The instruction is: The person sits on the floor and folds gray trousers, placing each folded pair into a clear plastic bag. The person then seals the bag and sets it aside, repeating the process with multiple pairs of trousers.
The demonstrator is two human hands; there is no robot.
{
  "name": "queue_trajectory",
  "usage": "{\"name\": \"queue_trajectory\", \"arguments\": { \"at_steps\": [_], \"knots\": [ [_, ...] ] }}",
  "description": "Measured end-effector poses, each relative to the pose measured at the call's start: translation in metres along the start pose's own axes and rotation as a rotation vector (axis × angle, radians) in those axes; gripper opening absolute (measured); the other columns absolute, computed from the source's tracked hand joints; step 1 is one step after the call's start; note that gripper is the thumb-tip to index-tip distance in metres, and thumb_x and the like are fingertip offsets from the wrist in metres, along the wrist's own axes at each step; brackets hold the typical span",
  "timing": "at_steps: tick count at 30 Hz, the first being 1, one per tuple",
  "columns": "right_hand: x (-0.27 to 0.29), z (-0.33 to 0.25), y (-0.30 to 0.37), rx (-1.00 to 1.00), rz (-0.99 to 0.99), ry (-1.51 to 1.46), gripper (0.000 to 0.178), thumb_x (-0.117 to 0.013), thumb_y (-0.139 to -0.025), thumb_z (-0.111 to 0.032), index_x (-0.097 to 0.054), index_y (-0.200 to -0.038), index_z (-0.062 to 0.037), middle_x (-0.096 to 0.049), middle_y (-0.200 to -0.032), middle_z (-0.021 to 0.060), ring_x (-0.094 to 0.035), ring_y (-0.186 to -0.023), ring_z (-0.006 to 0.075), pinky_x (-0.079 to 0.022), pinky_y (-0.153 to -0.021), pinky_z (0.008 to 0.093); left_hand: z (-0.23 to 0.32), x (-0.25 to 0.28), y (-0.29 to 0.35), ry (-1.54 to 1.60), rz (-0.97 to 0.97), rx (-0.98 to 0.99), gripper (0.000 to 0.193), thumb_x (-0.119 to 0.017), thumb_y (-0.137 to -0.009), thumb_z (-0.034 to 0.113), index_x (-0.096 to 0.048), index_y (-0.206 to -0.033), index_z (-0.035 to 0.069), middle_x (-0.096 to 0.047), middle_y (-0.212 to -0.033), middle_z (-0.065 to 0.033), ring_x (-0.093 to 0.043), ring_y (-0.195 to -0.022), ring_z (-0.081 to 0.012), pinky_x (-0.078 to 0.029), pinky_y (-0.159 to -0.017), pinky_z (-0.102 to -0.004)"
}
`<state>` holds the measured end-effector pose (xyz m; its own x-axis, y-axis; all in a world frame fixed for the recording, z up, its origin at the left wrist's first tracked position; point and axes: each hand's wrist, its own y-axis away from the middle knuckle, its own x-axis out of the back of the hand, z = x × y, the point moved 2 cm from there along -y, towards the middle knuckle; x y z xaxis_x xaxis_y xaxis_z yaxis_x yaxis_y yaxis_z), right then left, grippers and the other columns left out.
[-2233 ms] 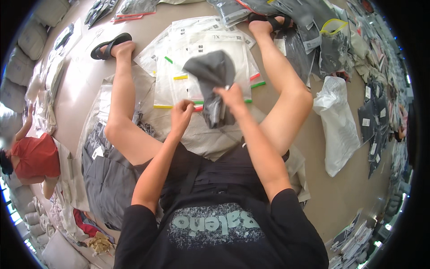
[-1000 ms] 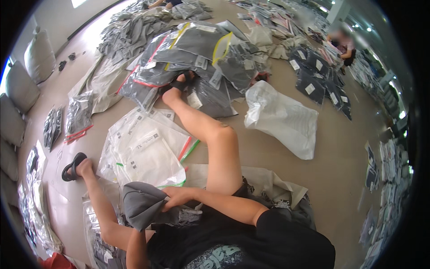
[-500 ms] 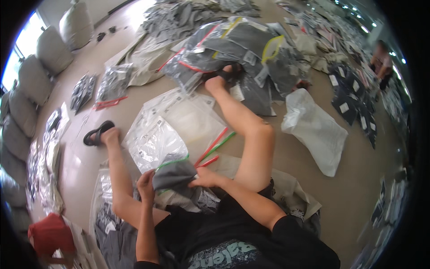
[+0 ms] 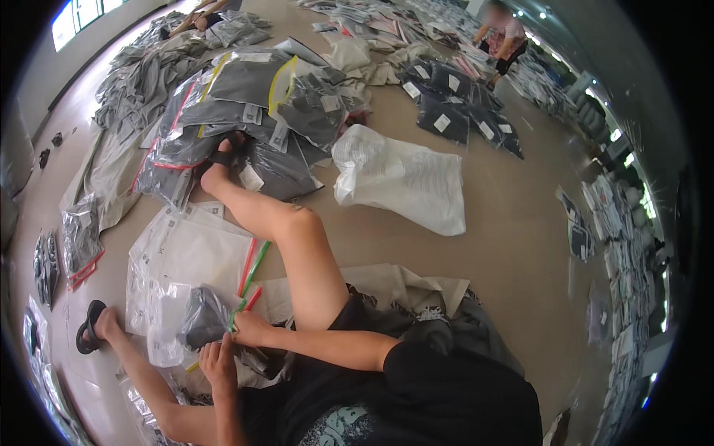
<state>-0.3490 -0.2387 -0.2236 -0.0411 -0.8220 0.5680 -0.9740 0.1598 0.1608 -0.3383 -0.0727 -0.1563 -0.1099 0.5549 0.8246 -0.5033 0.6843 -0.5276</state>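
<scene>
A clear plastic zip bag (image 4: 165, 321) lies across my lap area with a folded dark grey garment (image 4: 204, 318) inside it. My right hand (image 4: 253, 329) is closed on the bag's green zip edge at its right end. Just below it, my left hand (image 4: 217, 364) has its fingers bent together at the near corner of the same edge, touching the bag. Beneath and beyond the bag spread several flat clear bags (image 4: 186, 241), with red and green zip strips toward my knee.
Bagged grey garments (image 4: 238, 89) are heaped beyond my right foot. A white sack (image 4: 401, 178) lies right of my knee, dark bagged garments (image 4: 461, 104) farther back. Grey clothes (image 4: 476, 327) lie beside my hip. Another person (image 4: 502, 37) bends over piles at the far right.
My view has swung right, so the scene sits farther left. The grey garment, half out of the bag before, is now inside it, and my hands have come together at the green edge.
</scene>
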Motion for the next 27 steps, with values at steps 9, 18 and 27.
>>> {"name": "queue_trajectory", "arguments": {
  "at_steps": [9, 18, 27],
  "knots": [
    [-0.027, 0.012, -0.008, 0.081, 0.001, -0.490, 0.039, -0.077, -0.087, -0.029, -0.072, -0.112, 0.0014, -0.076, -0.105, 0.0225, -0.074, -0.099, 0.0313, -0.057, -0.088, 0.0438, -0.022, 0.032, -0.032, -0.165, -0.040, -0.070, 0.047, -0.072, -0.083, 0.000, -0.071, -0.129, 0.010, -0.058, -0.094, -0.0096, -0.058, -0.087, -0.0302, -0.047, -0.079, -0.0472],
    [-0.003, -0.001, 0.000, -0.102, -0.349, -1.328, 0.064, -0.080, -0.093, -0.027, -0.059, -0.147, -0.0008, -0.070, -0.135, 0.0116, -0.062, -0.126, 0.0210, -0.050, -0.108, 0.0368, -0.056, 0.035, -0.009, -0.012, 0.015, 0.186, 0.053, -0.062, -0.089, -0.014, -0.063, -0.139, 0.005, -0.060, -0.094, -0.0212, -0.064, -0.088, -0.0429, -0.053, -0.080, -0.0511],
    [-0.018, 0.003, -0.017, 0.084, 0.181, -0.708, 0.076, -0.085, -0.086, -0.042, -0.060, -0.139, 0.0066, -0.068, -0.133, 0.0311, -0.066, -0.126, 0.0369, -0.051, -0.106, 0.0423, -0.029, 0.048, 0.014, 0.080, -0.116, -0.030, 0.059, -0.062, -0.083, -0.016, -0.063, -0.139, 0.002, -0.057, -0.096, -0.0210, -0.057, -0.087, -0.0425, -0.049, -0.078, -0.0507]
  ]
}}
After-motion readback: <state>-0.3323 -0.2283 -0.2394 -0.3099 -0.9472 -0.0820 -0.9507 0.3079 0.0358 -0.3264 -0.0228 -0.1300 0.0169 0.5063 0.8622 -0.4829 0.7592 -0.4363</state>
